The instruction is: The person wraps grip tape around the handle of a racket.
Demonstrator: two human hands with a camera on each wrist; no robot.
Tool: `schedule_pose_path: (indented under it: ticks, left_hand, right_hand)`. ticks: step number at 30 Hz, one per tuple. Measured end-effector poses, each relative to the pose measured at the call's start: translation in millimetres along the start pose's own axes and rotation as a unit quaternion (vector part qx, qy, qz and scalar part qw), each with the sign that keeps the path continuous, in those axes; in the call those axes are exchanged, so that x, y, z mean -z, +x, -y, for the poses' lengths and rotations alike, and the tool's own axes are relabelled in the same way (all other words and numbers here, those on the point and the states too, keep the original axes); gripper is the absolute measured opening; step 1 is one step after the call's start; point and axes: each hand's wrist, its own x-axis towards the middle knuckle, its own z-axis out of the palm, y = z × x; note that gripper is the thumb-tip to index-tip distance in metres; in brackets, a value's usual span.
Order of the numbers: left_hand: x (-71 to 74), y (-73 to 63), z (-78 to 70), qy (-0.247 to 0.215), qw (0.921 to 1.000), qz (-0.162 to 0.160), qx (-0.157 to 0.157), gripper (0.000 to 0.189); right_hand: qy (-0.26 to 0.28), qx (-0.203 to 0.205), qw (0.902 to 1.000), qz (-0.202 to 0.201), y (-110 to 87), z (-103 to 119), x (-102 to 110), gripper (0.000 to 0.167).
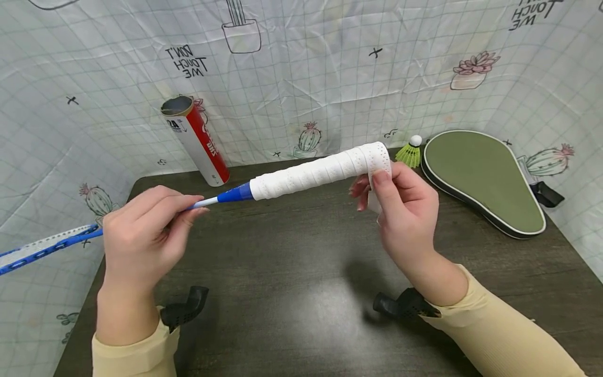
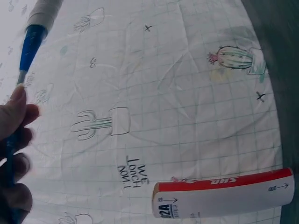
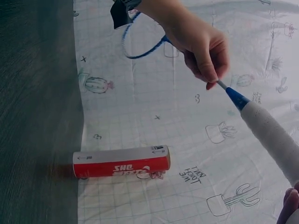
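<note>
A blue badminton racket [image 1: 235, 193] is held up above the table, its handle wrapped in white perforated grip tape [image 1: 311, 174]. My left hand [image 1: 146, 230] pinches the thin shaft just below the blue cone; the racket's head reaches out of the head view at left. My right hand [image 1: 407, 209] pinches the tape's loose end between thumb and fingers at the butt of the handle, where a short flap hangs down. In the right wrist view the white-wrapped handle [image 3: 271, 135] runs to the right edge, with the left hand [image 3: 201, 46] on the shaft.
A red and white shuttlecock tube [image 1: 200, 144] stands open-topped at the back left. At the back right are a yellow shuttlecock [image 1: 410, 153] and a green paddle-shaped case [image 1: 480, 178]. A patterned cloth [image 1: 301, 73] hangs behind the dark table [image 1: 282, 293].
</note>
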Motion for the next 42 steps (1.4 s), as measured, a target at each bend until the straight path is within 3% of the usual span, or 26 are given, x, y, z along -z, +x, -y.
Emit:
schedule_pose_path:
  ticks: [6, 12, 16, 20, 25, 31, 37, 42]
  left_hand:
    - [-0.1, -2.3, 2.4, 0.015, 0.9998, 0.015, 0.003, 0.009]
    - [1.2, -1.6, 2.1, 0.017, 0.999, 0.04, -0.014, 0.02]
    - [1.9, 0.4, 0.9, 0.006, 0.9994, 0.034, -0.009, 0.004]
    - [0.1, 1.6, -0.2, -0.001, 0.9998, 0.018, -0.009, 0.001]
    - [-2.2, 0.9, 0.4, 0.001, 0.9997, 0.019, -0.013, 0.012]
    - [-0.5, -3.9, 2.5, 0.003, 0.9986, 0.053, -0.003, 0.031]
    - [5.5, -6.5, 3.2, 0.002, 0.995, 0.099, 0.008, 0.008]
    - [3.6, -5.4, 2.1, 0.015, 0.9964, 0.083, 0.007, 0.009]
  right_hand:
    - [-0.037, 0.003, 0.9993, 0.002, 1.2, -0.9, 1.7, 0.024]
    - [-0.025, 0.004, 0.9996, 0.012, 2.6, -0.6, 1.5, 0.022]
    - [-0.03, 0.004, 0.9995, 0.007, 3.4, -0.1, 2.0, 0.026]
    - [-0.024, -0.004, 0.9997, 0.004, 4.0, -0.4, 3.4, 0.028]
    - [0.001, -0.015, 0.9999, 0.008, 4.4, -1.0, 4.9, 0.024]
    - [-0.01, -0.01, 0.9999, 0.001, 5.1, -0.8, 5.1, 0.025]
    - [-0.016, -0.006, 0.9999, -0.002, 5.4, -0.9, 4.6, 0.023]
    - [-0.016, -0.006, 0.9998, 0.005, 4.5, -0.5, 5.4, 0.022]
